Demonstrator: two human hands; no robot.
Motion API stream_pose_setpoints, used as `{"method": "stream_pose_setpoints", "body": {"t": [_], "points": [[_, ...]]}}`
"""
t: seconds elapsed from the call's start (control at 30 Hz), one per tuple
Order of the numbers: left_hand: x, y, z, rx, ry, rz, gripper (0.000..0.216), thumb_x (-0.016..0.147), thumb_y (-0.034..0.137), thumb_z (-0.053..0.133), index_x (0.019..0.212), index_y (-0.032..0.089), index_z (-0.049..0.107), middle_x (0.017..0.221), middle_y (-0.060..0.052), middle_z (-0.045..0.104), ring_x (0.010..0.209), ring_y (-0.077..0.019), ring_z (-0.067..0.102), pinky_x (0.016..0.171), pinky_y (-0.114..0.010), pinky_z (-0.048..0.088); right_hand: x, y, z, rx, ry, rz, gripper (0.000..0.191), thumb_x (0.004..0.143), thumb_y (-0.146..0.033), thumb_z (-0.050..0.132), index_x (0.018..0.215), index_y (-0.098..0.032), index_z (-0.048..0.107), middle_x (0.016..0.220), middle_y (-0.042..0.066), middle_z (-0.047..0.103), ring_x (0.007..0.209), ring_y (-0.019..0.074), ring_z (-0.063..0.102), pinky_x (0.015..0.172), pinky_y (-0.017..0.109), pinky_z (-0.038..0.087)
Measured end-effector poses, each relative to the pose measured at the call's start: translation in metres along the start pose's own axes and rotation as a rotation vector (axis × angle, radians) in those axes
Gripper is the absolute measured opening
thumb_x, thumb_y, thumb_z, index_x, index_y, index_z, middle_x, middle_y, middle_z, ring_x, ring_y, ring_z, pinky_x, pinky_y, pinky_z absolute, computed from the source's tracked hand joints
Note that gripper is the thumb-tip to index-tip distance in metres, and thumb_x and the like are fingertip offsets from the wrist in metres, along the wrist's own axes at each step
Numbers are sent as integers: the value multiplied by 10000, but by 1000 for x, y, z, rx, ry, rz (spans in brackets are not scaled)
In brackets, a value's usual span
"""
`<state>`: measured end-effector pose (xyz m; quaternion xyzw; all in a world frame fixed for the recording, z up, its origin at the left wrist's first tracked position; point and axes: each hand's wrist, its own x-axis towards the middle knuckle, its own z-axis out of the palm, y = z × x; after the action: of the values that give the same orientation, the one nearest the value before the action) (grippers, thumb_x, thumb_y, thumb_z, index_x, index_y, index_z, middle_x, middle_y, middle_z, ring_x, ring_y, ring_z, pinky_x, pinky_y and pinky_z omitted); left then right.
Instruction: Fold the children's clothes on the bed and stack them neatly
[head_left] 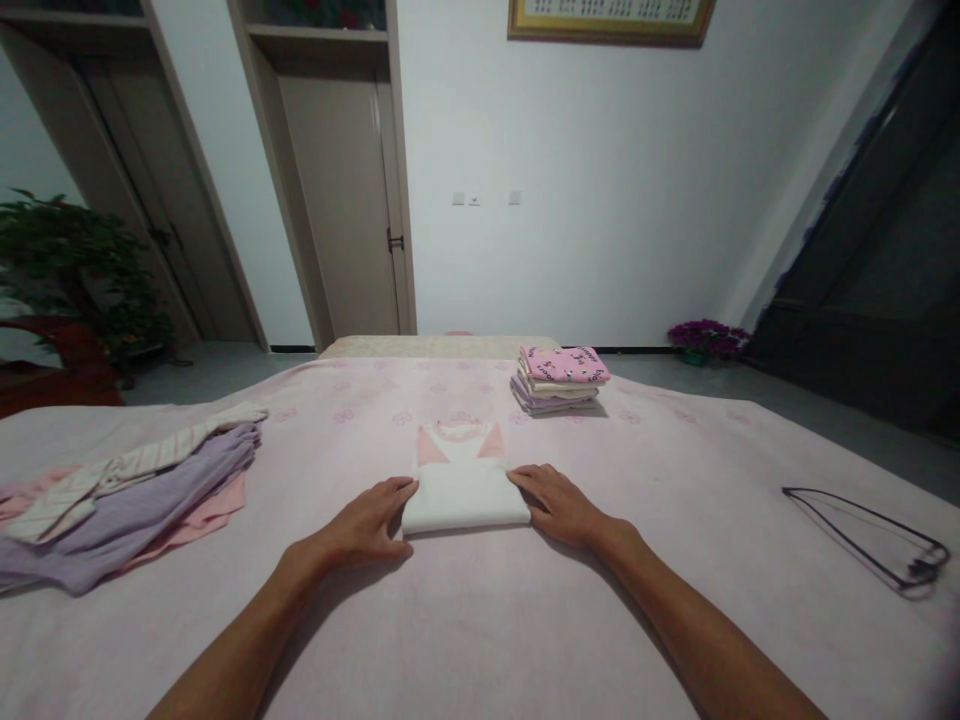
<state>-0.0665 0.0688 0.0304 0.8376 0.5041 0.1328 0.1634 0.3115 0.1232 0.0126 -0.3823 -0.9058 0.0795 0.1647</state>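
A white shirt (466, 495) lies in front of me on the bed, folded into a neat rectangle. Its neckline and pink shoulder panels show at the far end. At the shirt's left edge is my left hand (367, 522); its fingertips touch the fabric, and the thumb is spread apart near the front corner. My right hand (559, 505) grips the opposite edge with bent fingers, its thumb side partly hidden by the hand. Farther back to the right stands a stack of folded clothes (562, 380), with a pink printed garment on top.
Unfolded clothes in lilac, pink and striped cream (142, 500) lie in a heap at the left. A black clothes hanger (862, 535) rests at the right. Pale pink floral bedding (465, 640) covers the bed; beyond it are a wall and doors (341, 200).
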Motion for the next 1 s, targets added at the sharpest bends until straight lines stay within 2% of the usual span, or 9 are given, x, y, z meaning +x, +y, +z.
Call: {"method": "stream_pose_setpoints", "body": {"t": [0.07, 0.17, 0.23, 0.37, 0.6, 0.73, 0.8, 0.9, 1.0], "points": [[0, 5, 4, 61, 42, -9, 785, 721, 321, 652, 1475, 178, 486, 1504, -137, 494, 1341, -292, 492, 1144, -381, 384, -2, 2, -2, -13, -35, 19, 541, 942, -350, 536, 1471, -251, 490, 1426, 93, 557, 1226, 261, 490, 1055, 421, 386], [1, 11, 12, 135, 165, -9, 658, 757, 244, 598, 1410, 172, 570, 1437, -148, 569, 1295, -299, 546, 1124, -409, 413, -4, 1, -2, 3, -47, 44, 548, 956, -385, 518, 1493, -287, 463, 1460, 74, 540, 1268, 258, 473, 1068, 426, 367], [2, 10, 17, 162, 240, -2, 582, 779, 215, 582, 1359, 184, 621, 1392, -144, 611, 1265, -306, 575, 1114, -436, 425, -4, -1, -1, 16, -24, 66, 525, 959, -375, 512, 1478, -301, 483, 1457, 70, 547, 1270, 254, 479, 1065, 429, 367], [9, 4, 22, 148, 360, 33, 404, 933, 267, 468, 1270, 210, 683, 1362, -119, 642, 1241, -284, 595, 1112, -459, 426, -2, -7, 2, 19, 25, 126, 500, 932, -324, 536, 1432, -302, 539, 1426, 81, 573, 1247, 260, 494, 1061, 449, 364], [20, -4, 29, -33, 417, 29, 408, 1017, 371, 344, 1198, 231, 683, 1294, -78, 685, 1228, -222, 602, 1177, -398, 358, 6, -7, 2, 63, 7, 156, 546, 854, -349, 619, 1391, -259, 577, 1413, 91, 575, 1256, 264, 494, 1057, 430, 374], [19, -2, 29, -92, 463, -49, 426, 1017, 430, 320, 1002, 210, 685, 1071, -95, 730, 1055, -229, 659, 1013, -359, 486, 7, -11, 8, 31, 57, 147, 650, 763, -396, 729, 1379, -255, 578, 1371, 96, 593, 1224, 274, 507, 1040, 436, 386], [18, 1, 28, -115, 471, -87, 445, 1013, 455, 308, 907, 203, 660, 948, -94, 721, 938, -229, 672, 903, -342, 522, 9, -13, 13, 11, 144, 141, 595, 751, -364, 745, 1319, -237, 624, 1318, 103, 617, 1184, 267, 526, 1020, 420, 403], [16, 5, 25, -167, 488, -131, 453, 1005, 480, 301, 875, 205, 635, 889, -87, 711, 877, -229, 675, 830, -324, 527, 17, -16, 18, -12, 267, 116, 450, 808, -207, 645, 1257, -216, 663, 1310, 115, 614, 1195, 252, 524, 1024, 399, 410], [13, 7, 25, -227, 480, -143, 473, 1005, 500, 292, 915, 202, 648, 916, -87, 724, 864, -226, 676, 808, -313, 521, 25, -15, 19, 16, 297, 82, 463, 826, -106, 539, 1259, -212, 664, 1337, 110, 618, 1242, 242, 521, 1051, 406, 409]]}}
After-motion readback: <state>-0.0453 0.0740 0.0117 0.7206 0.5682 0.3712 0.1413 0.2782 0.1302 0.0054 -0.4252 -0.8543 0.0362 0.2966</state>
